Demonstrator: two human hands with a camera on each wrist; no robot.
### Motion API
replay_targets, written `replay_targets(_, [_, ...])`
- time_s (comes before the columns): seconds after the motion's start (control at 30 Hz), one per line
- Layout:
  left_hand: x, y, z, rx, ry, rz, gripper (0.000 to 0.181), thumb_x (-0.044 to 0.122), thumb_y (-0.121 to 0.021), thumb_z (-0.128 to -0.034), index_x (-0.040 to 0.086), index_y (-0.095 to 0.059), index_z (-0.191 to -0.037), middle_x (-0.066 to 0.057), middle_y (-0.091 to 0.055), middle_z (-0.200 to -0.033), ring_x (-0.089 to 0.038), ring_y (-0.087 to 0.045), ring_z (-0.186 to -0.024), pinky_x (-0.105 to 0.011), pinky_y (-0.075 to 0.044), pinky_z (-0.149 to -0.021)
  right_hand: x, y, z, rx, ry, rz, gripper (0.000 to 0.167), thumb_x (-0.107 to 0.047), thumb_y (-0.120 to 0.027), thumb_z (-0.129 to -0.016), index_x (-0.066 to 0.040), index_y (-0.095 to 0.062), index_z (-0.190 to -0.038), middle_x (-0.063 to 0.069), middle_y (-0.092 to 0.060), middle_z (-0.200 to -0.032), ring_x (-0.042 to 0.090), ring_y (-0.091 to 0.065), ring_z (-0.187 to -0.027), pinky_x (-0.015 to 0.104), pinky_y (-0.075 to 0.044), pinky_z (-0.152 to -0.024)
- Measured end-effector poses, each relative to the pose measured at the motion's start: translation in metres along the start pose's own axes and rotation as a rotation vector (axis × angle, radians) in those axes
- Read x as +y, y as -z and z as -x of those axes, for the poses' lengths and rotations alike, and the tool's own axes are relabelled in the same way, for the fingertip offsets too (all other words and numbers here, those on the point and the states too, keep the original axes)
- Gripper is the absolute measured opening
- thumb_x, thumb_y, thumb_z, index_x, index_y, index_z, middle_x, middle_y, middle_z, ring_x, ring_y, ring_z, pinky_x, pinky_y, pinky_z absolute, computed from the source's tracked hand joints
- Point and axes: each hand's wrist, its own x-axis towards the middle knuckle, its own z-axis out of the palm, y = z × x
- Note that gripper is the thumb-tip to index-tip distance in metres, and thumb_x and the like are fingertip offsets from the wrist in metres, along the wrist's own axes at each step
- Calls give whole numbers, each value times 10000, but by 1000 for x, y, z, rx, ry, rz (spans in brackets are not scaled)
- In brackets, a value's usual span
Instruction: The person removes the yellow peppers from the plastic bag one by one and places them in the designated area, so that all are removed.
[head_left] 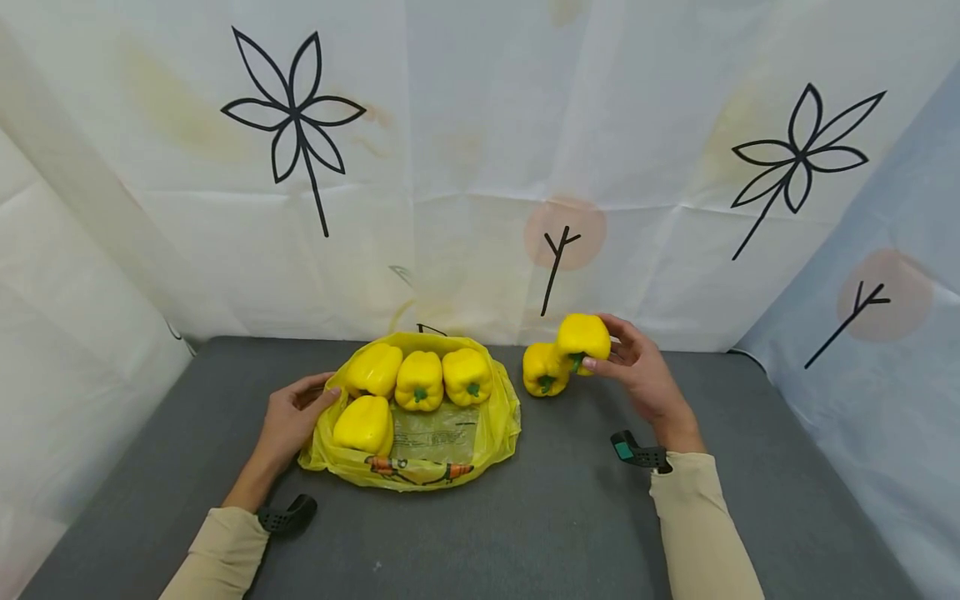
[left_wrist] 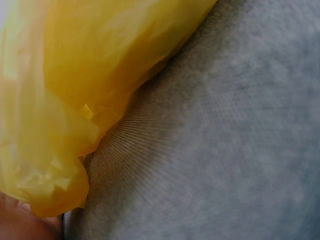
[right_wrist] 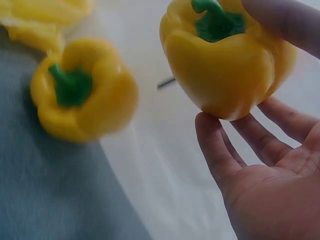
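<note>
An open yellow plastic bag (head_left: 495, 425) lies on the table with several yellow peppers (head_left: 418, 382) inside. At its left rim, my left hand (head_left: 294, 415) pinches the plastic between thumb and fingers; the left wrist view shows the bag's crumpled side (left_wrist: 95, 60) and a bit of the hand (left_wrist: 25, 222). My right hand (head_left: 637, 367) holds a yellow pepper (head_left: 583, 336) above the table, right of the bag. In the right wrist view the thumb and fingertips grip this pepper (right_wrist: 225, 70), its green stem showing. Another pepper (head_left: 544, 370) stands on the table between bag and right hand.
The grey table (head_left: 465, 542) reaches back to a white curtain (head_left: 465, 167) with drawn plants on it. More curtain hangs along the left and right sides. A black strap (head_left: 288, 515) is on the left wrist and another (head_left: 637, 452) on the right.
</note>
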Motion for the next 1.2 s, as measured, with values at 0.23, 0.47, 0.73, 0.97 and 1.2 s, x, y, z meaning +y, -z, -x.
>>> replay_targets(0.23, [0,0,0,1,3,-6,455,287,-649,-1023,-7,-614,-1369,-169,-649,-1243,54,-613,-974,-146,-528,-809,20,17,2,26,-63,9,730,-43,-684,-973,5,-283,-1581,107,-388,-1510,153,-515,-1238,205,-476,-958])
replay_targets(0.47, [0,0,0,2,2,-6,450,282,-649,-1024,-6,-615,-1369,-159,-652,-1237,50,-614,-976,-148,-529,-809,39,27,4,11,-132,52,745,-73,-678,-985,5,-252,-1592,205,-315,-1571,96,-528,-1202,183,-477,-940])
replay_targets(0.73, [0,0,0,2,12,-5,452,292,-651,-1022,0,-619,-1366,-101,-663,-1211,38,-618,-973,-153,-531,-806,59,32,5,1,-193,51,778,-71,-694,-974,-3,-238,-1601,210,-294,-1596,64,-545,-1156,169,-464,-934])
replay_targets(0.97, [0,0,0,1,13,-11,454,297,-647,-1024,1,-618,-1367,-124,-660,-1223,42,-619,-971,-153,-532,-806,68,32,5,-2,-197,57,773,-77,-703,-970,-16,-258,-1599,197,-301,-1600,84,-519,-1183,167,-449,-944])
replay_targets(1.2, [0,0,0,0,7,-3,447,285,-648,-1024,-2,-619,-1365,-97,-666,-1210,38,-624,-974,-156,-535,-807,69,30,4,-12,-197,69,779,-69,-696,-973,-20,-243,-1605,198,-285,-1609,202,-458,-1286,160,-448,-941])
